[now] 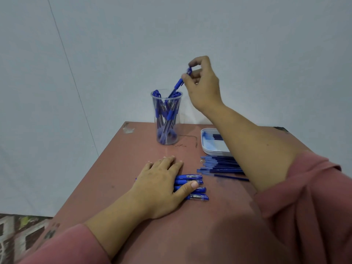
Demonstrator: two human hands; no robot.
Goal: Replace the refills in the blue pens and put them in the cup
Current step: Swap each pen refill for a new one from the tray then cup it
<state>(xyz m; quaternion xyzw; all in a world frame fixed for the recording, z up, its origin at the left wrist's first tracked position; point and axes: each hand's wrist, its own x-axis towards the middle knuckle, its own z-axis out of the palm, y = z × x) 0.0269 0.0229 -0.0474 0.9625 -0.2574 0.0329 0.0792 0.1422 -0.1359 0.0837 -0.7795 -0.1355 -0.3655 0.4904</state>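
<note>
A clear plastic cup (167, 138) stands at the far side of the reddish table (133, 153), filled with several blue pens. My right hand (203, 86) is raised above and right of the cup and pinches the top end of one blue pen (178, 85), whose lower end dips into the cup's mouth. My left hand (162, 183) rests flat on a row of several blue pens (196, 187) lying near the middle of the table, thumb across them.
A white tray (206, 145) with blue refills stands right of the cup, partly hidden by my right arm. Several loose refills (219, 165) lie in front of it. A pale wall rises behind; patterned floor shows at the lower left.
</note>
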